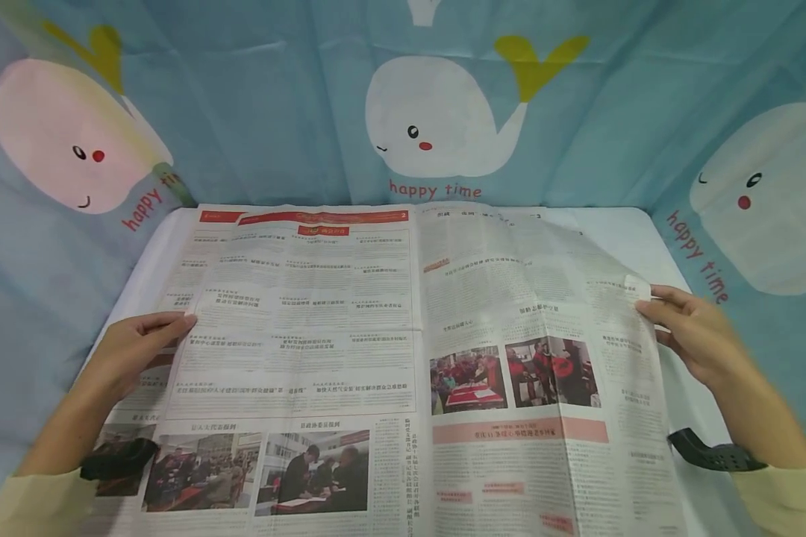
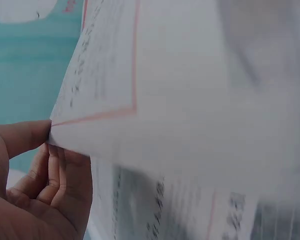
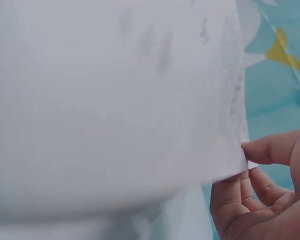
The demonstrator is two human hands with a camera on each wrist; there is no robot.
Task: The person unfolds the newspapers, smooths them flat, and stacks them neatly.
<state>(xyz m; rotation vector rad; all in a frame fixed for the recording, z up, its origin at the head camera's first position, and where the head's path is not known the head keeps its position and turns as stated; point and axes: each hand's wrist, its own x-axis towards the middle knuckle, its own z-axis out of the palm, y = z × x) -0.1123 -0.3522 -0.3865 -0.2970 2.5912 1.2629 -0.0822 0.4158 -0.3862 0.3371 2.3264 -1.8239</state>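
Note:
A wide newspaper (image 1: 349, 350) lies spread before me, its print upside down and a vertical fold down the middle. My left hand (image 1: 130, 350) pinches its left edge between thumb and fingers. On the other side my right hand (image 1: 695, 335) pinches the right edge near a bent corner. In the left wrist view the left hand (image 2: 45, 180) has the sheet lifted, with another printed page beneath it. The right wrist view shows the right hand (image 3: 265, 185) holding the paper's edge, thumb above and fingers below. Several photos are printed on the lower part.
Under the paper is a white table (image 1: 628, 246), showing at its right and left sides. A blue curtain (image 1: 275, 112) with white whales and "happy time" lettering encloses the back and sides. Dark bands (image 1: 715, 451) sit on both wrists.

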